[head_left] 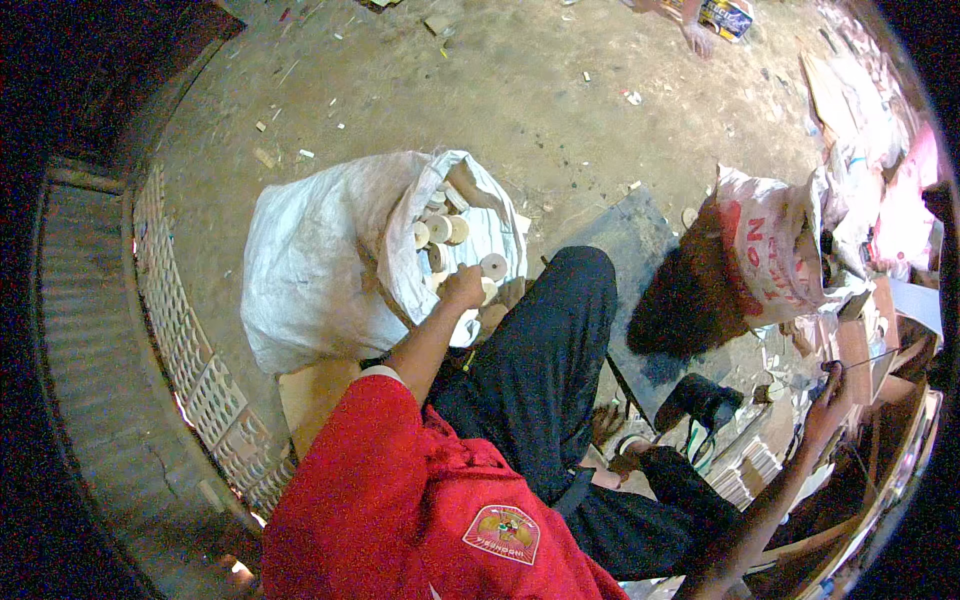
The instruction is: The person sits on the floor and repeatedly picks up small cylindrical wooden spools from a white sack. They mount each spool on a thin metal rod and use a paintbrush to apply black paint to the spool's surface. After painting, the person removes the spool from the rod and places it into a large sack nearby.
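My left hand (463,288) is at the mouth of a large white woven sack (320,260), its fingers closed at the edge of a pale round disc with a small centre hole (494,267). Several similar discs (438,229) lie inside the sack, which leans with its opening toward my knee. Far out to the right, my right hand (828,388) is closed on a thin dark rod (868,360) that points away to the right. What the rod's far end touches is too small to tell.
A second white sack with red print (765,245) stands at the right, near wooden boards (870,335) and scraps. A dark bag-like object (708,402) lies by my feet. Perforated sheets (190,330) line the left wall. Another person's hand (697,38) shows at the top beside a dark packet (727,18).
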`<state>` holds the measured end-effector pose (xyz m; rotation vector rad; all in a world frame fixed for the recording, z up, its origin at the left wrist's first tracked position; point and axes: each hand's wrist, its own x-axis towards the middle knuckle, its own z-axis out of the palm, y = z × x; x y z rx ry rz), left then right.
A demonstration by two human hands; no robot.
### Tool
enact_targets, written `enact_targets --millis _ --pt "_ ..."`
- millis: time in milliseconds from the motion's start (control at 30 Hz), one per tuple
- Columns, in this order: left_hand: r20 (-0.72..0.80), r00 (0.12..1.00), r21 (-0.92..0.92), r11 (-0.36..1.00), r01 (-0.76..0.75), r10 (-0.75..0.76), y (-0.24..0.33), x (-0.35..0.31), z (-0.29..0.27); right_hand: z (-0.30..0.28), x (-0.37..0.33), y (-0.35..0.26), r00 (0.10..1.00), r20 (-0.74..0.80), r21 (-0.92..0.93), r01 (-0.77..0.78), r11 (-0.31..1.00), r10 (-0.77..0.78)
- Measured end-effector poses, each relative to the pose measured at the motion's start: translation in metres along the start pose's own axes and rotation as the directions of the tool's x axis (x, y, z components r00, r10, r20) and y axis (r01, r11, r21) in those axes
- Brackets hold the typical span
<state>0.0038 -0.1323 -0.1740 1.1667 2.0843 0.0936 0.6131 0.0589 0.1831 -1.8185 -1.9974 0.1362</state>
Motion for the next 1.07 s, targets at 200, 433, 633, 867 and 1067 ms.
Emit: enact_targets --millis 200,433,633,867,1067 --pt "0.087 0.991 -0.477 0.869 0.132 -0.103 0.007 0.04 -0.003 0.001 0.004 0.006 0.999 0.01 -0.005 0.032 0.999 -0.032" --pt "0.031 0.988 -0.135 0.979 0.151 -0.148 0.025 0.032 -0.018 0.003 0.002 0.01 0.999 0.032 -0.015 0.028 0.999 -0.027" --pt "0.111 0.983 0.121 0.984 0.133 -0.147 0.05 0.024 -0.014 0.005 0.001 0.006 0.997 0.056 0.004 0.054 0.999 -0.054" --pt "0.508 0.856 -0.139 0.99 -0.03 0.097 -0.001 0.035 0.028 0.008 0.002 0.009 0.997 0.068 0.009 -0.026 1.0 0.025" --pt "0.7 0.639 -0.559 0.802 0.211 0.319 -0.009 0.01 0.048 0.01 0.004 -0.02 0.982 -0.044 -0.022 0.184 0.983 -0.185"
